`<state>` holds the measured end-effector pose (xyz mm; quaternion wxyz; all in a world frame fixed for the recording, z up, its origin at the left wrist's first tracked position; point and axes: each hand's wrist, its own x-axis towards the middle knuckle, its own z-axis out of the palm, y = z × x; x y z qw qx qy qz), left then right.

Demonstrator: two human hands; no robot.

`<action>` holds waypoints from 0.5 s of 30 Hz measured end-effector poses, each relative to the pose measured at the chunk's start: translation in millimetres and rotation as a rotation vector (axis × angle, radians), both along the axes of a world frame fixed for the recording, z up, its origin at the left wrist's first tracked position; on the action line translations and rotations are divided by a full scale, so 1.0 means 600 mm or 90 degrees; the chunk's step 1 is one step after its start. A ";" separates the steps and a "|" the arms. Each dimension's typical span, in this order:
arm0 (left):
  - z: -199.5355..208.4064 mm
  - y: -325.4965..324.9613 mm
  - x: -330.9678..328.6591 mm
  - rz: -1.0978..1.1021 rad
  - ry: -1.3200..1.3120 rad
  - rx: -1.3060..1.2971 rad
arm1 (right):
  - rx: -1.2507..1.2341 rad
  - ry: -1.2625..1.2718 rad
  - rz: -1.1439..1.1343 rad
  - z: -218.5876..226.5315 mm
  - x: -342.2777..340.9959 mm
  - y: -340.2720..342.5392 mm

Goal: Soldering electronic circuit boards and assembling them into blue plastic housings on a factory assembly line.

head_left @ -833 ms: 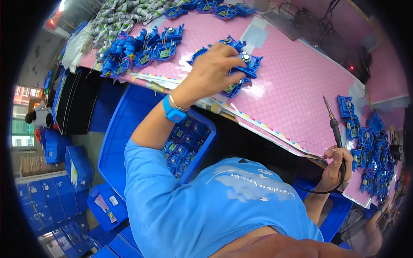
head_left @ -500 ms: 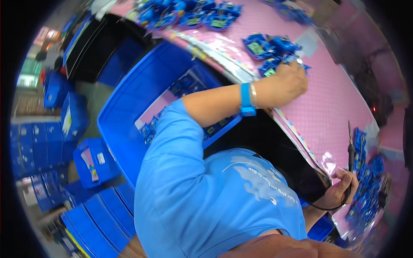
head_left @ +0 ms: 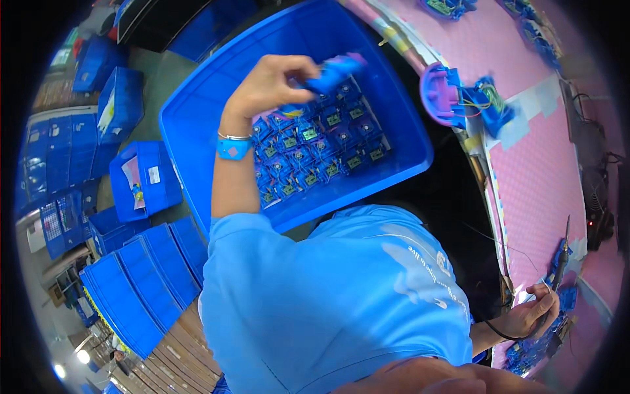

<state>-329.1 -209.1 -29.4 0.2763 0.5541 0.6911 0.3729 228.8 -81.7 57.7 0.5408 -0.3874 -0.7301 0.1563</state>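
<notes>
My left hand, with a blue watch on its wrist, is over a large blue bin. It grips a blurred blue plastic assembly with some purple on it, between thumb and fingers. Beneath, rows of similar blue assemblies with small green boards lie in the bin. At lower right, my right hand is closed around a soldering iron, its tip pointing up and its black cord looping below the hand. A thin wire trails near that hand.
A pink-covered bench runs along the right. At its near edge sits a blue and purple assembly with loose wires; more blue assemblies lie farther up. Stacked blue crates and a smaller bin stand to the left.
My left hand has gone from the assemblies on the bench leftward to above the bin, now carrying one. The view has swung left; my right hand keeps hold of the soldering iron.
</notes>
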 end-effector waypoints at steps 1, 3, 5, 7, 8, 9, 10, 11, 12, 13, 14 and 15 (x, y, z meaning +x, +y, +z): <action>-0.043 -0.026 -0.036 0.090 0.079 -0.078 | -0.012 0.010 0.000 0.001 -0.006 0.000; -0.145 -0.057 -0.094 0.202 0.178 -0.178 | -0.008 -0.009 0.016 0.000 -0.017 -0.001; -0.249 -0.076 -0.142 0.196 0.303 -0.196 | -0.008 -0.018 -0.006 -0.002 -0.026 -0.004; -0.349 -0.085 -0.174 0.182 0.422 -0.204 | 0.000 -0.031 0.019 0.000 -0.032 -0.009; -0.393 -0.086 -0.185 0.201 0.447 -0.209 | -0.004 -0.032 0.031 0.002 -0.034 -0.013; -0.433 -0.089 -0.192 0.215 0.467 -0.211 | -0.009 -0.033 0.042 0.005 -0.035 -0.018; -0.468 -0.090 -0.199 0.211 0.485 -0.227 | -0.012 -0.046 0.029 0.008 -0.037 -0.021; -0.496 -0.092 -0.204 0.211 0.482 -0.237 | -0.009 -0.051 0.025 0.010 -0.039 -0.026; -0.518 -0.094 -0.207 0.232 0.485 -0.222 | -0.008 -0.058 0.011 0.012 -0.040 -0.030; -0.534 -0.095 -0.207 0.238 0.489 -0.179 | -0.008 -0.067 -0.004 0.014 -0.040 -0.034; -0.542 -0.094 -0.206 0.243 0.479 -0.210 | -0.009 -0.076 -0.010 0.015 -0.039 -0.037; -0.542 -0.092 -0.202 0.240 0.498 -0.221 | -0.006 -0.080 -0.015 0.014 -0.038 -0.039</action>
